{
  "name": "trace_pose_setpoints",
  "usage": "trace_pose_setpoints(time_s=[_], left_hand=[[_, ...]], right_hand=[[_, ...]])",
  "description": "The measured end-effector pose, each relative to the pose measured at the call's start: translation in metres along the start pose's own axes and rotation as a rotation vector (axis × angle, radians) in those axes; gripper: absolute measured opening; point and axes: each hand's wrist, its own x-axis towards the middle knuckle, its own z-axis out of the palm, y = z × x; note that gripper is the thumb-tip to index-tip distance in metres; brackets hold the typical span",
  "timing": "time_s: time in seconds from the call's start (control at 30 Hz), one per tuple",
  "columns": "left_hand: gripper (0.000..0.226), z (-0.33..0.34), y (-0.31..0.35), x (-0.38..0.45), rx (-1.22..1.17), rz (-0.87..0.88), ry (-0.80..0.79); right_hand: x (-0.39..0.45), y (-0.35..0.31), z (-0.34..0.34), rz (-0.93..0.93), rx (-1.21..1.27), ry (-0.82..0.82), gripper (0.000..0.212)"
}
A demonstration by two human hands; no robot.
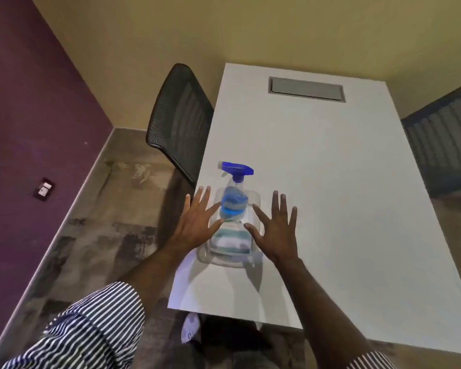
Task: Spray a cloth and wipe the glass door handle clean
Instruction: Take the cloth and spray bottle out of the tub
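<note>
A clear spray bottle [234,201] with a blue trigger head and blue liquid stands in a clear plastic tray [256,198] near the front left of a white table [330,182]. A folded cloth [230,239] with teal and white stripes lies in the same tray, in front of the bottle. My left hand [194,222] hovers just left of the tray, fingers spread, holding nothing. My right hand [276,230] hovers just right of it, also spread and empty. No glass door or handle is in view.
A black mesh chair [179,123] stands at the table's left side and a dark blue chair [447,139] at its right. A grey cable hatch [306,89] sits in the far tabletop. A purple wall with a socket [43,189] runs along the left.
</note>
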Motion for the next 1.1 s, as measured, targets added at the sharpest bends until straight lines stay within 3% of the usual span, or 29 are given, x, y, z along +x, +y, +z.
trace_pose_setpoints(time_s=[0.17, 0.63, 1.0, 1.1], left_hand=[[0.065, 0.021, 0.002, 0.011, 0.07, -0.067, -0.063], [0.05, 0.017, 0.008, 0.02, 0.088, -0.034, -0.146], [0.052, 0.01, 0.009, 0.017, 0.016, -0.017, -0.091], [0.041, 0.013, 0.003, 0.011, -0.083, 0.013, -0.034]], right_hand=[[0.015, 0.022, 0.028, -0.037, -0.028, -0.071, 0.059], [0.036, 0.01, 0.05, -0.055, -0.067, -0.201, 0.057], [0.03, -0.006, 0.046, -0.059, -0.003, -0.101, 0.052], [0.024, -0.011, 0.045, -0.076, -0.009, -0.048, 0.047]])
